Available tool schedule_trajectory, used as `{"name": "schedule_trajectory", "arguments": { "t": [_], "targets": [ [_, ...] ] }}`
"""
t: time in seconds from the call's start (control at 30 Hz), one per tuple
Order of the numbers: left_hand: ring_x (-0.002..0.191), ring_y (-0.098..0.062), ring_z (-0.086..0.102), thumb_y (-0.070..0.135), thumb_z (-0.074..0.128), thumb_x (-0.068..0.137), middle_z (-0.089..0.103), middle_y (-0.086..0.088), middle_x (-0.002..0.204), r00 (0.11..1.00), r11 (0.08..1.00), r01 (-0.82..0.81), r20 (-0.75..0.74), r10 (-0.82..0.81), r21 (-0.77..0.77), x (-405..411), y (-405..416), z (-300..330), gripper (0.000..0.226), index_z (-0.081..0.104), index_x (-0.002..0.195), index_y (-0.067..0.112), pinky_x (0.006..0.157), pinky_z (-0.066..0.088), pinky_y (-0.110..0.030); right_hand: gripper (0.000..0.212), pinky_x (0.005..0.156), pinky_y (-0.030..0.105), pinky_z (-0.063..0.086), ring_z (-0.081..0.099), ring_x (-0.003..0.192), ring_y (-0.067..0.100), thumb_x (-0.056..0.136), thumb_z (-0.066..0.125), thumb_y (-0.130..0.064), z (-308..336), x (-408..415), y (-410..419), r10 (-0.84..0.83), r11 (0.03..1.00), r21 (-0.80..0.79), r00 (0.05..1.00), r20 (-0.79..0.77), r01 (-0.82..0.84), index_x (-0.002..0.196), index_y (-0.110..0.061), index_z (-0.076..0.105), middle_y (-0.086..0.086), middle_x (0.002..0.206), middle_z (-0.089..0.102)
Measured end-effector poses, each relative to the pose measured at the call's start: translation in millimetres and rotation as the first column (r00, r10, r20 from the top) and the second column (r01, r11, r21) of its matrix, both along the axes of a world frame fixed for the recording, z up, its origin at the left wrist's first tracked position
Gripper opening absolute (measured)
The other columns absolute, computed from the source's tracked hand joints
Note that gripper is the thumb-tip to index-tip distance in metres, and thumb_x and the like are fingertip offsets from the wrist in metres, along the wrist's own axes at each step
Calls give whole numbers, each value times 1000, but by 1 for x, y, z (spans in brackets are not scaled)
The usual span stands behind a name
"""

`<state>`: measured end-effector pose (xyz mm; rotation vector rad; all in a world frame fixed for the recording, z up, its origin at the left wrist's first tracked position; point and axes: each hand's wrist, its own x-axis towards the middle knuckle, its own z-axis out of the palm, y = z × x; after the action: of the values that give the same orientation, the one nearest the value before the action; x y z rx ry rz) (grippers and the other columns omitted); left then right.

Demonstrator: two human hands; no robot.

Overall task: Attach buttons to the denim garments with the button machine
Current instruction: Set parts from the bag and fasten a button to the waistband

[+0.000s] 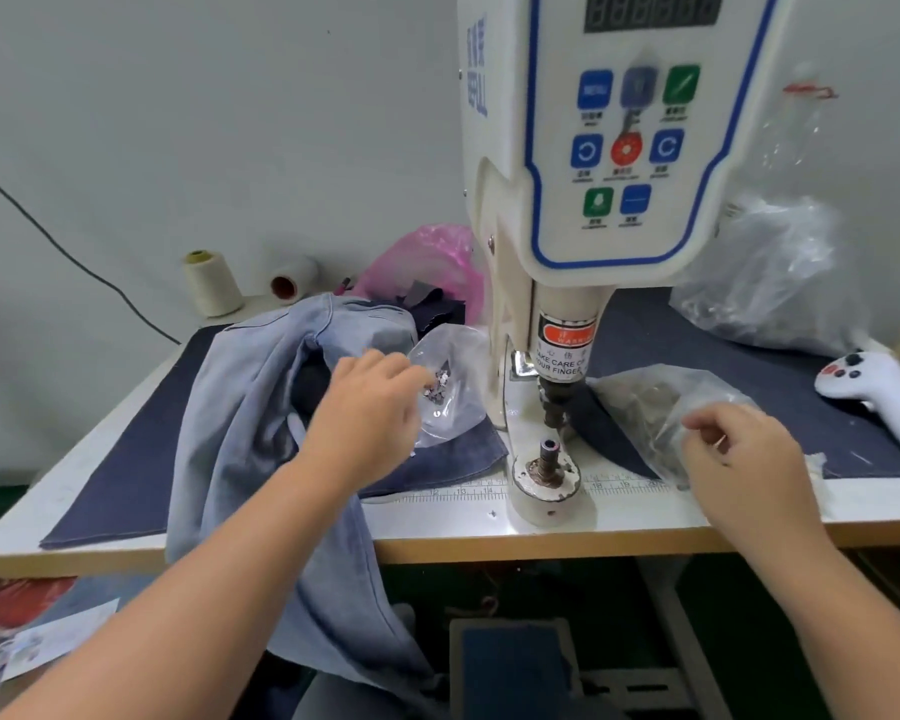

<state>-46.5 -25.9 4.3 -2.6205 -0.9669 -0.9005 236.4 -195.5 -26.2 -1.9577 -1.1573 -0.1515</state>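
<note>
We reach our left hand (pixel 370 402) into the small bag (pixel 450 387) left of the button machine (pixel 588 210), fingertips pinching for a stud, our right hand (pixel 744 454) nipping the button bag (pixel 661 407) opposite, jeans (pixel 261 387) waiting further left.

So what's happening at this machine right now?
A person sits at a button machine. The left hand reaches into a small clear bag of metal parts, while the right hand is at a second clear bag right of the machine. The light denim garment is draped over the table edge, not yet under the press. The lower die is empty.
</note>
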Motion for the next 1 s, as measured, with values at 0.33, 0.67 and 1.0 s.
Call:
{"name": "schedule_trajectory", "arguments": {
  "t": [0.33, 0.67, 1.0],
  "targets": [
    [99, -26, 58, 17, 52, 92, 61, 1, 103, 966, 852, -256, -156, 207, -457, 29, 12, -22, 19, 67, 104, 20, 90, 45, -40, 21, 59, 31, 31, 40, 70, 18, 81, 62, -4, -38, -1, -1, -77, 996, 68, 976, 203, 64, 75, -19, 49, -4, 67, 48],
    [79, -23, 59, 20, 53, 94, 65, 2, 83, 933, 785, -138, 187, 308, -603, 39, -4, -9, 11, 61, 87, 21, 77, 50, -39, 17, 59, 32, 31, 42, 72, 20, 80, 62, -3, -42, 1, 1, -102, 994, 67, 972, 209, 90, 74, -15, 52, -1, 66, 51],
    [74, -17, 64, 29, 61, 97, 66, 7, 76, 937, 588, 338, 320, -139, -735, 60, -63, 2, 18, 60, 80, 34, 76, 56, -44, 11, 59, 30, 25, 36, 70, 17, 81, 44, -19, -46, 3, 4, -100, 991, 114, 965, 244, 73, 73, -16, 50, -4, 65, 46]
  ]
}}
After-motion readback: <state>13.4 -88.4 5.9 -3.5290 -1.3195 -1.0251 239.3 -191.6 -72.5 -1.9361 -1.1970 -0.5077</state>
